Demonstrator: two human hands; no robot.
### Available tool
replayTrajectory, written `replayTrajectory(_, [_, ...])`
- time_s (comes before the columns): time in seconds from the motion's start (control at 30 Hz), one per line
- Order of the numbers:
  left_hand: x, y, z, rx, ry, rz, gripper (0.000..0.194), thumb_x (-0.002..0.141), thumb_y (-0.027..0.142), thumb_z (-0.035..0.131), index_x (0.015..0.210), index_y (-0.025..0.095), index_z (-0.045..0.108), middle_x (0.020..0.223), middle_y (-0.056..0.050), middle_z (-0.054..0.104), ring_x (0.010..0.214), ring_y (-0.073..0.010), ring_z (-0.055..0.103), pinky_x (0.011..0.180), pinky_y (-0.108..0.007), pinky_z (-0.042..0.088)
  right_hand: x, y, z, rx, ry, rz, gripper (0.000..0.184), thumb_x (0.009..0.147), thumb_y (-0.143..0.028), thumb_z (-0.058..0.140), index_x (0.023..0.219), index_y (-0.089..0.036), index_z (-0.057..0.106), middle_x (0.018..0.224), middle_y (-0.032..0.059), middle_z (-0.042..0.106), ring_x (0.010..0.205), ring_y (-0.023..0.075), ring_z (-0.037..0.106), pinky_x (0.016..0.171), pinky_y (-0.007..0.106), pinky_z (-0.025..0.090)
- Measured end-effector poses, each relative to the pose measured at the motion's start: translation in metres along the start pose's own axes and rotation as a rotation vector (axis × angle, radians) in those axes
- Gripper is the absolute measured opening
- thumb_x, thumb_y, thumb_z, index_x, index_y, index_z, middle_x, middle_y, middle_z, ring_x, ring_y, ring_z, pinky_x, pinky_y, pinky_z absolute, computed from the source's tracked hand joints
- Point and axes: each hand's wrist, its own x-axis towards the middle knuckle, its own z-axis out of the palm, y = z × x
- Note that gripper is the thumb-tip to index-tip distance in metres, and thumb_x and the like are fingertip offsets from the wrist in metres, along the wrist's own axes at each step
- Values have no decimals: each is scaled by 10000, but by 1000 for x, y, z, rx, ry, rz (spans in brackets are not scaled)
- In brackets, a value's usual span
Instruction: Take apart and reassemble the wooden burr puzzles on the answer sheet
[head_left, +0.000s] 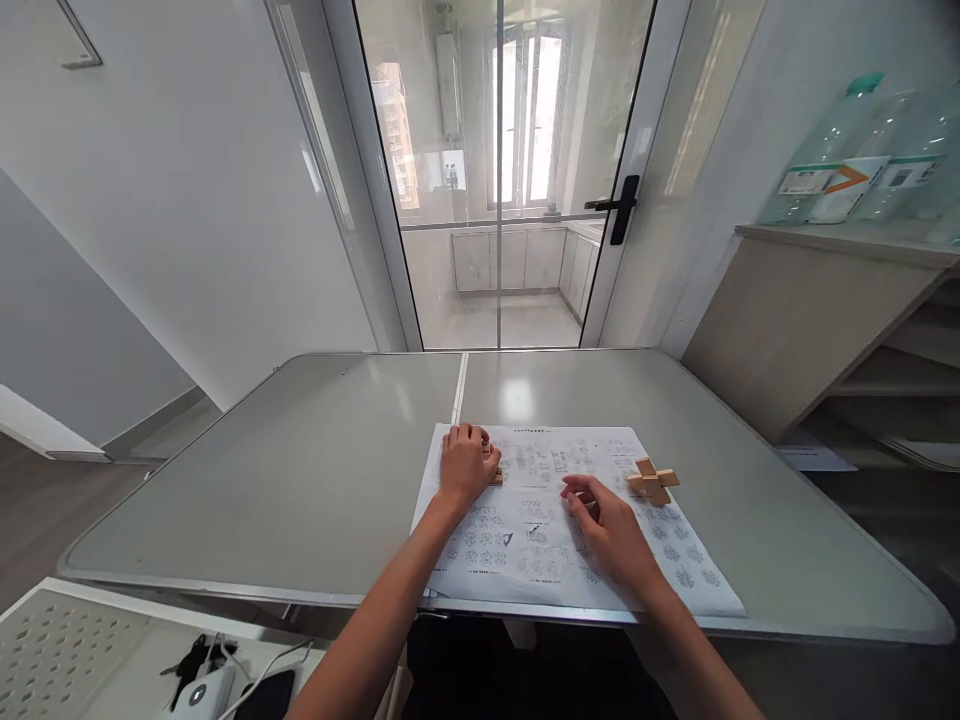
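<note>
My left hand [469, 465] rests on the left side of a printed paper sheet [517, 590]. Its fingers curl down over small wooden puzzle pieces [496, 479], which the hand mostly hides. Over the middle of the sheet is my right hand [606, 518], holding nothing, its fingers loosely bent and apart. To the right of that hand, an interlocking wooden puzzle [654, 482] shaped like a cross sits at the sheet's right edge. Rows of small line diagrams cover the paper.
The sheet lies on a grey-topped table [300, 460] with a metal rim. A white tray [82, 640] at lower left carries keys [191, 662], a white device [204, 695] and cables. Plastic bottles [847, 160] stand on a shelf at right. Beyond the table is a glass door [465, 260].
</note>
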Motion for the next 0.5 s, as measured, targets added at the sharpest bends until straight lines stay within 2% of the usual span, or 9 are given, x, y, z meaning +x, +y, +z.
replayTrajectory(0.13, [-11,7,-7,43,-23,33,207,971,377,588,1033,189,647,1108,-97,677,1090,-279,600,1012,-428,457,1,2,1,6,-6,1,353,986,-457,514,1169,-200,672,1058,96,765,837,231,700,791,361,555])
replayTrajectory(0.27, [-26,13,-5,97,-67,33,504,888,560,668,1173,146,630,1292,-170,646,1265,-357,550,1126,-504,399,1,2,1,6,-2,4,350,981,-448,519,1178,-203,672,1070,94,763,871,236,702,810,361,553])
replayTrajectory(0.33, [-31,14,0,127,-83,25,568,912,522,636,1300,111,589,1426,-210,585,1404,-387,456,1204,-549,309,1,1,0,4,-1,6,349,980,-447,518,1176,-204,675,1067,93,764,868,235,701,806,362,552])
replayTrajectory(0.43, [-31,12,7,165,-102,13,581,976,432,522,1435,75,522,1564,-219,484,1529,-369,319,1275,-556,183,1,-1,-1,0,-2,6,352,979,-451,517,1167,-203,680,1058,97,766,843,234,698,793,364,553])
replayTrajectory(0.5, [-29,11,10,184,-113,5,609,990,433,477,1479,69,503,1610,-201,442,1561,-355,269,1296,-540,142,0,-2,-1,-1,-4,6,353,980,-453,514,1170,-204,678,1060,97,767,841,235,696,790,365,554])
